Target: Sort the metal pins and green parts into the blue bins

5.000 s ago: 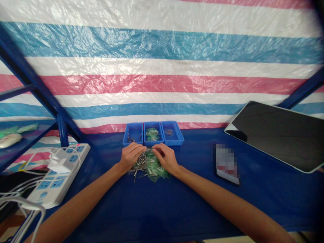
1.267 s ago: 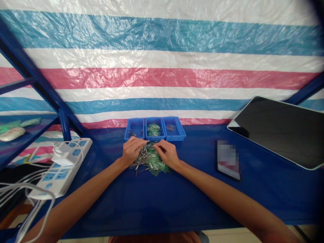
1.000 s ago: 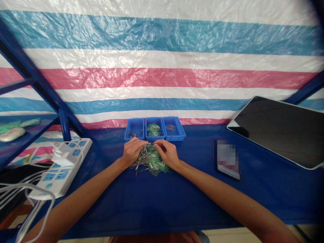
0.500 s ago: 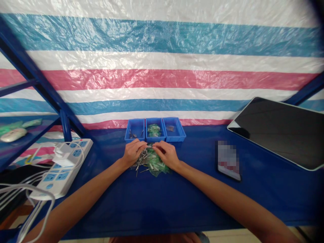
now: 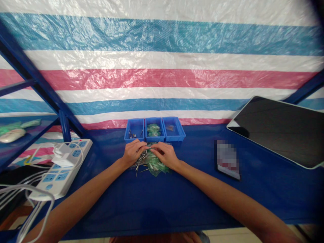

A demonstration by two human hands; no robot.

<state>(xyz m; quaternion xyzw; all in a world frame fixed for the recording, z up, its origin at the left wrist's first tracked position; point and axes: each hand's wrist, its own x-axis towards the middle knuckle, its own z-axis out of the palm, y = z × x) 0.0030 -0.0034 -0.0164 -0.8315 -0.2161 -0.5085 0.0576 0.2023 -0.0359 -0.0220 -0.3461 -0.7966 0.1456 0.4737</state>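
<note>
My left hand (image 5: 134,151) and my right hand (image 5: 164,154) meet over a pile, their fingertips pinched close together. A tiny pale thing shows between them, too small to name. Below the hands lie thin metal rods (image 5: 139,164) on the left and small green plastic bags (image 5: 157,166) on the right. Just behind stand three blue bins in a row: the left bin (image 5: 126,135) holds a few metal rods, the middle bin (image 5: 155,139) green bags, and the right bin (image 5: 178,137) a small clear packet.
A white power strip (image 5: 63,182) with plugs and cables lies at the left. To the right are a phone (image 5: 227,162) and a large dark-screened tablet or panel (image 5: 280,131). Blue frame posts (image 5: 64,125) and a striped sheet (image 5: 162,79) bound the blue table (image 5: 152,209).
My fingertips have come closer together, the right hand shifting slightly left. The pile and the bins look the same.
</note>
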